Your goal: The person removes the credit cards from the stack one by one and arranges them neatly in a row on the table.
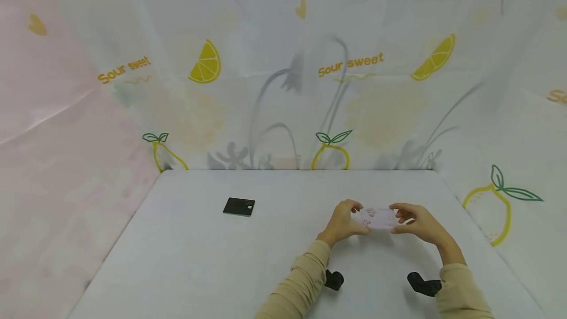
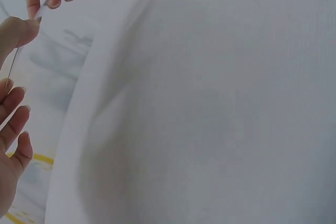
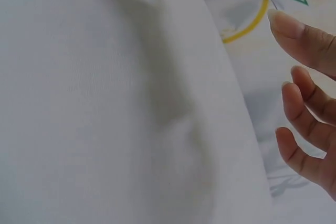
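Note:
A thin pale pink card [image 1: 379, 218] with a printed pattern is held up over the right part of the white table. My left hand [image 1: 344, 220] grips its left end, index finger at the upper corner and thumb at the lower one. At the other end my right hand [image 1: 418, 221] holds the card the same way, its remaining fingers loosely bent. The left wrist view catches the card edge-on as a thin line [image 2: 16, 59] between the fingers. In the right wrist view, the right thumb [image 3: 299, 40] and bent fingers appear at the right border.
A black card [image 1: 239, 207] with a small pale square lies on the table [image 1: 186, 260], left of both hands. Black wrist devices [image 1: 424, 284] jut inward from the beige sleeves. Behind the table hangs a lemon-print backdrop [image 1: 274, 112], which continues along both sides.

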Demonstrator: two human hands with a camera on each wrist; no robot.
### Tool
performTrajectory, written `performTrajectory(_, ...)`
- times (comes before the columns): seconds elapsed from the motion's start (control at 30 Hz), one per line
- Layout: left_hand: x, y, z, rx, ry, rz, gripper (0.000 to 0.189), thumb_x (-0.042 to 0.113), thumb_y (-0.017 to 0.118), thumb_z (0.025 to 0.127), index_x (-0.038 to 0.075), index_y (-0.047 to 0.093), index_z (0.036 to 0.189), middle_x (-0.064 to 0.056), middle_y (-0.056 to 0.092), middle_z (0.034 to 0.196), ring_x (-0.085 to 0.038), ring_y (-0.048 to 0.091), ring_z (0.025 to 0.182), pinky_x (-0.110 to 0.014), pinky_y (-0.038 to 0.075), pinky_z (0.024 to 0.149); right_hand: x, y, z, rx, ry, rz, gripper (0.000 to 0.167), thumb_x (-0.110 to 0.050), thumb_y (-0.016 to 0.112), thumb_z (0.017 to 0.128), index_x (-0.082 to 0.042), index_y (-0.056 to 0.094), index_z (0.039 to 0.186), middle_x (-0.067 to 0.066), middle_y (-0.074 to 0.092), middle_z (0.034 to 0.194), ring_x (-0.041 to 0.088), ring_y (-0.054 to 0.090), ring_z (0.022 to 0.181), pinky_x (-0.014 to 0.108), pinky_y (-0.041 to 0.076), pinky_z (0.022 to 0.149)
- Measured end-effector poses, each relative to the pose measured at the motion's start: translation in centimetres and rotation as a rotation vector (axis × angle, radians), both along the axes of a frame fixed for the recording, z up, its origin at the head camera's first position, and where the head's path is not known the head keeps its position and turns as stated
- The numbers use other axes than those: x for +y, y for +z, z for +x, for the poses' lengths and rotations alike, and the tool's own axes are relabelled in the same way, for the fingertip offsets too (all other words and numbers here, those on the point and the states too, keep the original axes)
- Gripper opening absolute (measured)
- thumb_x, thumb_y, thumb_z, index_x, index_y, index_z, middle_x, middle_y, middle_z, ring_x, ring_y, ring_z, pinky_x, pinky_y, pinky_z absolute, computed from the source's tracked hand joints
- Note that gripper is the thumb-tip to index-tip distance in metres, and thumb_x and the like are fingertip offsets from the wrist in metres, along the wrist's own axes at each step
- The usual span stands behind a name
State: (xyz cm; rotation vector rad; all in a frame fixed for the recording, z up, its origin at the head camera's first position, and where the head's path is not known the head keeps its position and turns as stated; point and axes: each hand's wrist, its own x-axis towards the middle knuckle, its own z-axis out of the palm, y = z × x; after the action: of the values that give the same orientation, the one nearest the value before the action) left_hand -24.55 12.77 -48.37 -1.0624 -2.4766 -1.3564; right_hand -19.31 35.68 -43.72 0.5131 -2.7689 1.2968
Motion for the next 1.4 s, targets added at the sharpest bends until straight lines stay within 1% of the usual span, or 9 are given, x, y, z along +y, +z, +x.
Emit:
performTrajectory(0.17, 1.3, -0.8, 0.8, -0.007, 0.028, -0.029, 0.052, 0.017, 0.087, 0.063, 0.0, 0.061, 0.104, -0.008, 0.062, 0.097, -0.015, 0.055, 0.088, -0.014, 0.041, 0.075, 1.0, -0.9, 0.7, -0.016, -0.007, -0.003, 0.053, -0.002, 0.079, 0.07, 0.016, 0.054, 0.112, 0.01, 0.053, 0.089, 0.007, 0.055, 0.075, 0.024, 0.048, 0.062)
performTrajectory(0.3, 2.1, -1.4, 1.4, 0.041, 0.065, -0.101, 0.05, 0.023, 0.086, 0.064, 0.002, 0.063, 0.103, -0.005, 0.061, 0.095, -0.011, 0.053, 0.086, -0.012, 0.039, 0.075, 1.7, -1.9, 1.1, -0.045, -0.031, 0.004, 0.052, -0.004, 0.079, 0.07, 0.015, 0.054, 0.112, 0.01, 0.052, 0.089, 0.006, 0.055, 0.076, 0.024, 0.046, 0.062)
performTrajectory(0.4, 2.7, -2.0, 1.6, 0.079, 0.099, -0.16, 0.049, 0.029, 0.085, 0.064, 0.005, 0.064, 0.102, -0.002, 0.061, 0.095, -0.009, 0.051, 0.088, -0.013, 0.039, 0.078, 2.0, -2.6, 1.3, -0.054, -0.053, 0.021, 0.051, -0.005, 0.079, 0.07, 0.014, 0.055, 0.112, 0.01, 0.053, 0.09, 0.006, 0.054, 0.077, 0.025, 0.046, 0.064)
performTrajectory(0.63, 3.7, -3.3, 2.2, 0.093, 0.199, -0.279, 0.049, 0.04, 0.085, 0.063, 0.012, 0.066, 0.099, 0.003, 0.058, 0.094, -0.009, 0.05, 0.091, -0.018, 0.04, 0.081, 2.2, -3.8, 1.7, -0.091, -0.117, 0.11, 0.055, -0.011, 0.082, 0.068, 0.01, 0.058, 0.113, 0.016, 0.059, 0.099, 0.022, 0.052, 0.088, 0.037, 0.044, 0.073)
performTrajectory(0.77, 4.1, -3.9, 2.5, 0.09, 0.234, -0.357, 0.05, 0.046, 0.083, 0.063, 0.016, 0.067, 0.099, 0.006, 0.054, 0.096, -0.008, 0.047, 0.092, -0.019, 0.038, 0.082, 2.3, -4.4, 1.9, -0.106, -0.12, 0.137, 0.057, -0.011, 0.082, 0.068, 0.01, 0.058, 0.114, 0.017, 0.059, 0.1, 0.024, 0.051, 0.09, 0.04, 0.043, 0.075)
performTrajectory(0.83, 4.2, -4.1, 2.6, 0.099, 0.248, -0.381, 0.05, 0.048, 0.082, 0.064, 0.017, 0.067, 0.099, 0.006, 0.053, 0.097, -0.008, 0.045, 0.093, -0.019, 0.037, 0.083, 2.3, -4.6, 1.9, -0.109, -0.119, 0.137, 0.057, -0.01, 0.082, 0.067, 0.01, 0.058, 0.114, 0.019, 0.059, 0.101, 0.025, 0.051, 0.09, 0.041, 0.043, 0.075)
performTrajectory(1.07, 4.4, -3.8, 2.9, 0.125, 0.26, -0.434, 0.05, 0.052, 0.079, 0.067, 0.018, 0.068, 0.102, 0.006, 0.051, 0.103, -0.008, 0.044, 0.096, -0.019, 0.036, 0.084, 2.5, -4.4, 1.8, -0.156, -0.089, 0.148, 0.057, -0.011, 0.081, 0.07, 0.012, 0.057, 0.116, 0.032, 0.055, 0.114, 0.046, 0.052, 0.104, 0.054, 0.042, 0.084)
performTrajectory(1.3, 4.3, -3.6, 3.2, 0.159, 0.257, -0.472, 0.052, 0.055, 0.076, 0.068, 0.018, 0.069, 0.105, 0.005, 0.051, 0.105, -0.009, 0.043, 0.097, -0.02, 0.036, 0.084, 2.9, -4.3, 1.6, -0.188, -0.079, 0.163, 0.057, -0.014, 0.081, 0.071, 0.012, 0.057, 0.116, 0.029, 0.057, 0.111, 0.039, 0.052, 0.1, 0.047, 0.042, 0.081)
performTrajectory(1.4, 4.3, -3.7, 3.2, 0.167, 0.262, -0.482, 0.054, 0.057, 0.076, 0.068, 0.019, 0.069, 0.106, 0.005, 0.051, 0.105, -0.008, 0.043, 0.097, -0.019, 0.036, 0.084, 3.0, -4.5, 1.6, -0.18, -0.078, 0.171, 0.057, -0.014, 0.08, 0.071, 0.012, 0.057, 0.116, 0.029, 0.057, 0.111, 0.039, 0.052, 0.1, 0.048, 0.042, 0.081)
